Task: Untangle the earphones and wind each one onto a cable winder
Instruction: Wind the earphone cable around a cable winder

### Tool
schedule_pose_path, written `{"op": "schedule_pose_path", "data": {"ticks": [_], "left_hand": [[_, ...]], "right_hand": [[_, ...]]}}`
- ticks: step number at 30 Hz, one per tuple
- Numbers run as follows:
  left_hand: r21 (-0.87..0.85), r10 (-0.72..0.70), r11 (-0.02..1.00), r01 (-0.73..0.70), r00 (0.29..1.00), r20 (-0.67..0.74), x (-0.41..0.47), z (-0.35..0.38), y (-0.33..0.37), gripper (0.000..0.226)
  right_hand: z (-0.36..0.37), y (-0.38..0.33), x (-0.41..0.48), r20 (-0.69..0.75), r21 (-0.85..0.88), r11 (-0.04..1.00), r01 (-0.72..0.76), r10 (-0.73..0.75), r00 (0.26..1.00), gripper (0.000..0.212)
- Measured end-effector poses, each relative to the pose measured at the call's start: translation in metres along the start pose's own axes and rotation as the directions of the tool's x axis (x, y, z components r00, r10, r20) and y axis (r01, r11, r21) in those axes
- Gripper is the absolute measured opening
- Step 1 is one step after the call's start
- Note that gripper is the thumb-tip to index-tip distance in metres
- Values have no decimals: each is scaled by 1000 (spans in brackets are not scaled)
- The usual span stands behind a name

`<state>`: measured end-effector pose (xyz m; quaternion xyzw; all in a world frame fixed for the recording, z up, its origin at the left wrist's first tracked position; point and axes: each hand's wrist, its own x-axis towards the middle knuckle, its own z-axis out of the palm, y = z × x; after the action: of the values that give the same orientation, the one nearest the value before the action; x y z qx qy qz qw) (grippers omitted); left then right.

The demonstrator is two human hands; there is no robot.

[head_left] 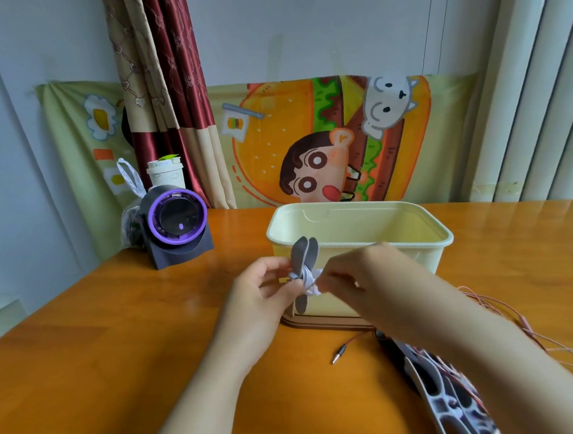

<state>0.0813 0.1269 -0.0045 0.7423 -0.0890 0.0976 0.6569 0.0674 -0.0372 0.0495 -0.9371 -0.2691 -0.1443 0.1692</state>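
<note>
**Earphone cable (312, 283) wrapped on a grey winder (303, 257), held up before the tub (359, 243)**

Left of the cream tub stands a purple fan (177, 219). In front of the tub's near wall, the left hand (262, 286) pinches the winder at its waist, fingers curled on it. The white cable is wrapped round that waist. The right hand (346, 276) pinches the cable, fingertips clamped together. Right of the tub, a pink cable (516, 317) trails over the table (119, 341).
</note>
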Motion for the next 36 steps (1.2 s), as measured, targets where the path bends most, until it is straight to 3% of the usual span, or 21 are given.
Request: {"op": "schedule_pose_path", "data": {"ticks": [4, 9, 11, 15, 17, 21, 25, 29, 31, 36], "left_hand": [[87, -1, 996, -15, 985, 173, -3, 1, 1, 25], [-20, 7, 1000, -2, 960, 281, -5, -2, 6, 25], [-59, 12, 998, 7, 950, 311, -5, -4, 6, 26], [-236, 34, 970, 63, 923, 383, -7, -5, 8, 28], [-345, 36, 933, 108, 922, 385, -7, -3, 7, 28], [-479, 37, 864, 154, 930, 367, -7, 0, 9, 30], [-592, 36, 784, 186, 939, 343, -7, 4, 14, 38], [-732, -23, 643, 225, 961, 274, -4, 3, 17, 29], [-762, -66, 605, 232, 968, 242, -2, 1, 16, 28], [-761, -151, 596, 256, 967, 207, -1, 1, 14, 34]], "right_hand": [[-14, 12, 0, -153, 74, 997, -25, 36, 988, 24], [-11, 26, 3, -243, 277, 958, -70, 141, 960, 16], [-7, 28, 5, -208, 398, 912, -94, 189, 960, 18], [3, 30, 7, -2, 634, 743, -216, 281, 960, 28], [11, 27, 8, 17, 669, 704, -238, 306, 952, 29], [27, 20, 11, -35, 649, 723, -238, 340, 940, 32], [29, 18, 9, 17, 751, 612, -250, 360, 933, 33], [35, 16, 6, 47, 756, 606, -248, 327, 944, 31], [36, 14, 7, 32, 723, 650, -234, 307, 951, 31], [34, 11, 8, 51, 675, 696, -243, 284, 957, 36]]}}
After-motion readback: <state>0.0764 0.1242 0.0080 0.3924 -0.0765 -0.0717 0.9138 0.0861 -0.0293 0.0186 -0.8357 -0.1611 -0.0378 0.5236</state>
